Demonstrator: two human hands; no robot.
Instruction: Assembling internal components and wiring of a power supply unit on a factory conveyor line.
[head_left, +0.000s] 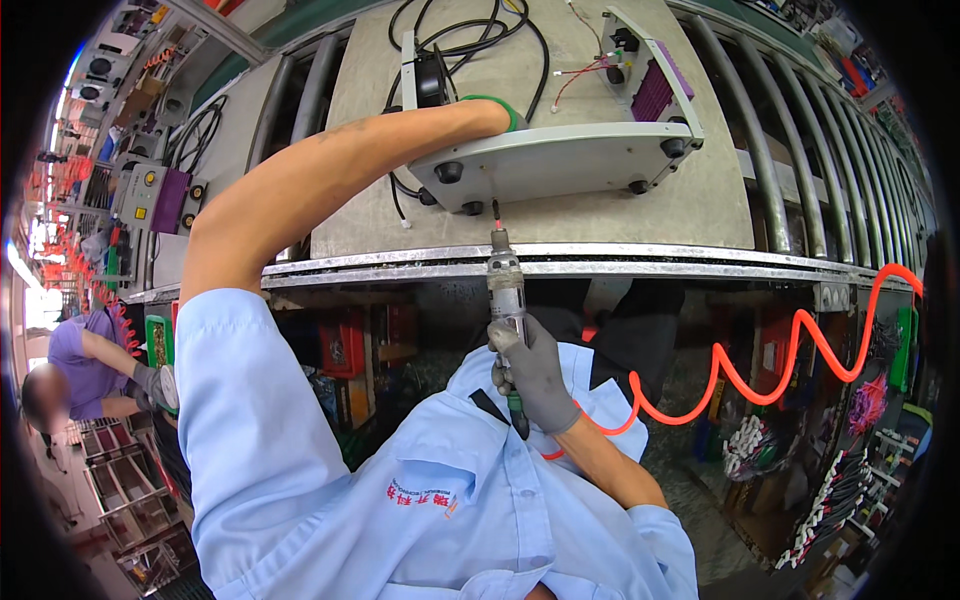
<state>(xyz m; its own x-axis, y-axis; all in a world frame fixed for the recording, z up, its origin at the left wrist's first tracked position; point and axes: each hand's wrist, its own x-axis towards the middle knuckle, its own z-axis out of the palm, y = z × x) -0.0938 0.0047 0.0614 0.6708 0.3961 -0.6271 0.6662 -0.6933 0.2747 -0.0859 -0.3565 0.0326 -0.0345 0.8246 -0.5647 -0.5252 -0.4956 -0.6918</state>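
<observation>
In the head view, I have the right hand (542, 382) wrapped around a power screwdriver (508, 292), its bit (496, 210) aimed at the metal case (565, 165) by the near edge of the table (705, 218). The left hand (515, 115) reaches behind the panel; its grip I can't tell. Likely screw-driving; the next move calls for square alignment.

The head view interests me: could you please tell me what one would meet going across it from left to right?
Grey-and-purple device, red bin, black fan-like part, power driver in the right hand, purple ribbed block, pink bundle.
</observation>
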